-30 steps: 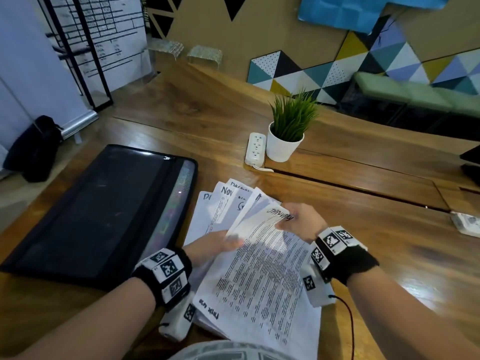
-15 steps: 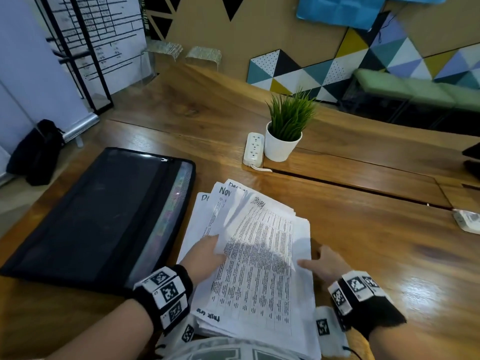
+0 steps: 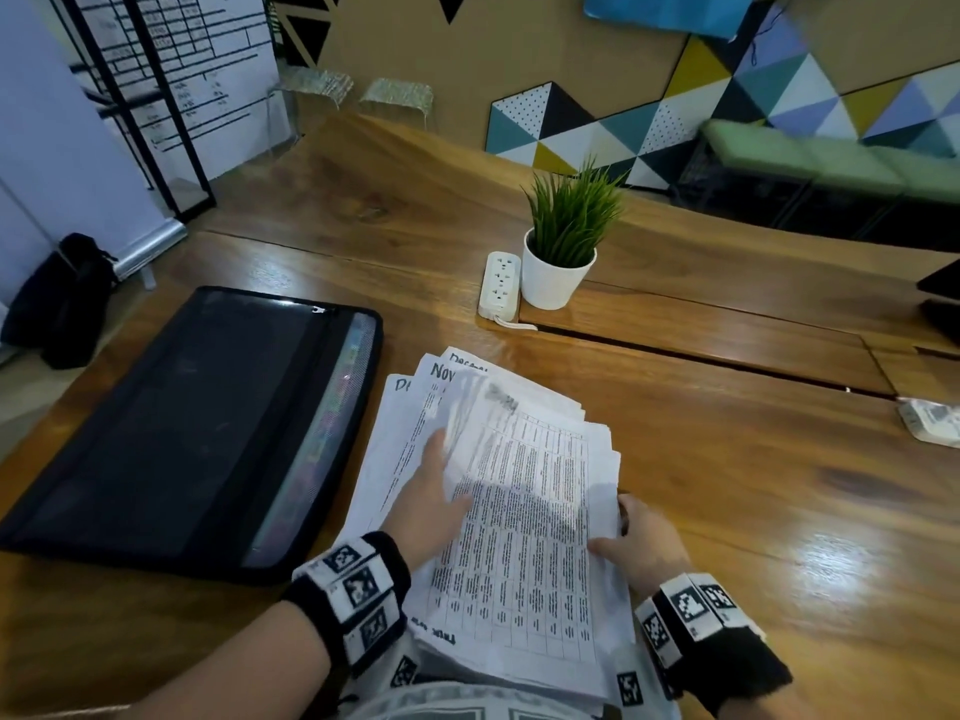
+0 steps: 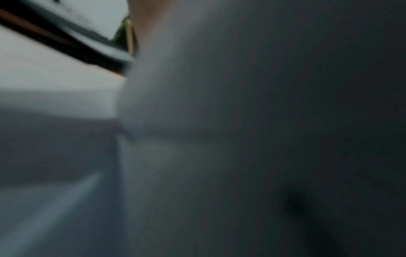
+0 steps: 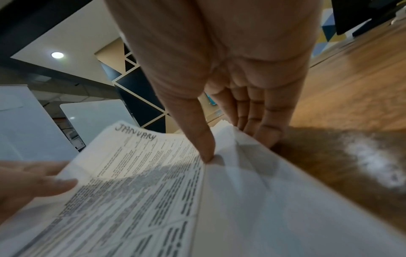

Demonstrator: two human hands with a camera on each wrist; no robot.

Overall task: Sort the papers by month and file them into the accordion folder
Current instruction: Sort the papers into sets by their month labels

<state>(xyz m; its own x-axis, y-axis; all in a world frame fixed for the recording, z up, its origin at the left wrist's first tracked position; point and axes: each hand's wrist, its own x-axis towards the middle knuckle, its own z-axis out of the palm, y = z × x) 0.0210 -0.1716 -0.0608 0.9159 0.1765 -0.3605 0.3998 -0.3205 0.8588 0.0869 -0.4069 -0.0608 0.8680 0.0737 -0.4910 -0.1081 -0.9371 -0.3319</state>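
Observation:
A loose stack of printed papers (image 3: 524, 511) lies fanned on the wooden table in front of me. Handwritten month names show on the top edges, and the top sheet (image 5: 140, 182) reads JANUARY. My left hand (image 3: 452, 475) holds the top sheet's left edge, thumb on top and fingers going under it. My right hand (image 3: 613, 530) grips the stack's right edge, thumb (image 5: 206, 147) pressed on top and fingers curled beneath. The black accordion folder (image 3: 182, 423) lies flat to the left, coloured tabs showing along its right side. The left wrist view is dark and blurred.
A potted green plant (image 3: 563, 257) and a white power strip (image 3: 500, 285) stand beyond the papers. A small white packet (image 3: 930, 420) lies at the table's right edge. Bare wood (image 3: 753, 511) stretches to the right of the stack.
My right hand has come back from the sheet's far corner to the stack's near right edge. The raised top sheet now lies flatter. My left hand has slid along its left edge.

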